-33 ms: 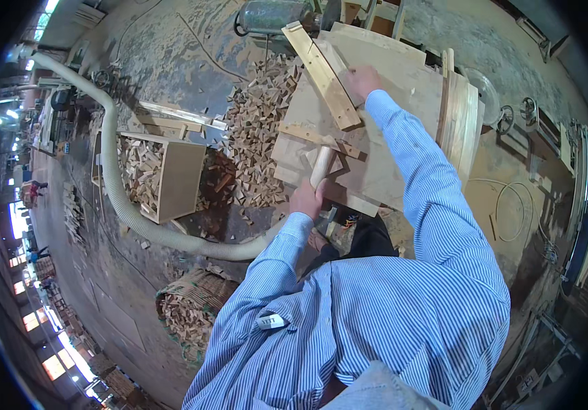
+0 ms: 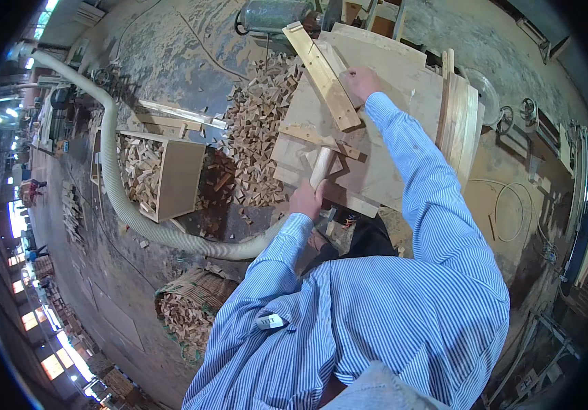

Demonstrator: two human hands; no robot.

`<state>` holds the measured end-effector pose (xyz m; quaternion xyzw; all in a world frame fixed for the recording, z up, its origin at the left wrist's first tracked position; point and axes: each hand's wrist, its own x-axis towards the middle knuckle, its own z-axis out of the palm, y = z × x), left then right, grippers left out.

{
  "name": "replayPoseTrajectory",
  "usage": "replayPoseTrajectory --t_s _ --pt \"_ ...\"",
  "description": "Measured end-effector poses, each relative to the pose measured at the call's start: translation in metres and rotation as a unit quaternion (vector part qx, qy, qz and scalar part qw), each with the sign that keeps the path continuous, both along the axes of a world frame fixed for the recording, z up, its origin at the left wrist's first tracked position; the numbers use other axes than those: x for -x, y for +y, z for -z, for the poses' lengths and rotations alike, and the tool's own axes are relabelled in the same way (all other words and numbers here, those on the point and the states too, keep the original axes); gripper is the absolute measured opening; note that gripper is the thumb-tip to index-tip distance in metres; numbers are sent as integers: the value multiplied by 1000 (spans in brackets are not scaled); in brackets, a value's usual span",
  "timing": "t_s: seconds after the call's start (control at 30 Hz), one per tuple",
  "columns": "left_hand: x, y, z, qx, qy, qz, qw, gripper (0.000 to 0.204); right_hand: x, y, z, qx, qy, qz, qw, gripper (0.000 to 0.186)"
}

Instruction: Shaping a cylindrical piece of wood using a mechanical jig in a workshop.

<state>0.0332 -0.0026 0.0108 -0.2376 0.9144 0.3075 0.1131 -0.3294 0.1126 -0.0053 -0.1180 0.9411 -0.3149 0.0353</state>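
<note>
My left hand [image 2: 305, 200] is wrapped round the lower end of a pale, rounded wooden stick [image 2: 323, 166], whose far end reaches a drilled wooden strip [image 2: 301, 134] on the worktable [image 2: 398, 140]. Farther out, my right hand [image 2: 363, 83] is closed over the tabletop, its fingers curled beside a pale narrow board [image 2: 333, 60]. Whatever those fingers pinch, if anything, is hidden. Along that board's left side lies a thicker yellowish plank [image 2: 321, 76] with holes in its face, set at a slant. Small flat wood pieces [image 2: 336, 166] lie near the stick's far end.
Wedge-shaped offcuts [image 2: 260, 130] heap against the table's left side. A wooden box [image 2: 181, 179] and a wicker basket [image 2: 198, 283] hold more. A thick pale hose [image 2: 111, 157] curves round the box toward my left arm. Long curved boards [image 2: 461, 130] stack at the table's right edge.
My right hand has shifted very slightly, and its fingers look more curled. The left hand and the wooden stick stay where they were.
</note>
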Motion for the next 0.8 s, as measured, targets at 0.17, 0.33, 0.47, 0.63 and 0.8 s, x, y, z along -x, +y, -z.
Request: replayPoseTrajectory --t_s 0.17,0.33,0.47,0.63,0.8 --pt "-28 -3 -2 18 -5 -8 1000 59 -17 -28 3 49 -42 23 998 29" --pt "-32 -3 2 15 -6 1 1000 59 8 -45 4 50 -33 21 998 30" --pt "-26 0 0 10 -6 -3 1000 59 23 -45 13 39 -7 14 999 30" --pt "-12 -1 2 9 -7 -3 1000 59 37 -48 16 44 9 12 999 30" --pt "16 3 4 19 -8 -2 1000 59 64 -48 19 61 22 13 998 28"
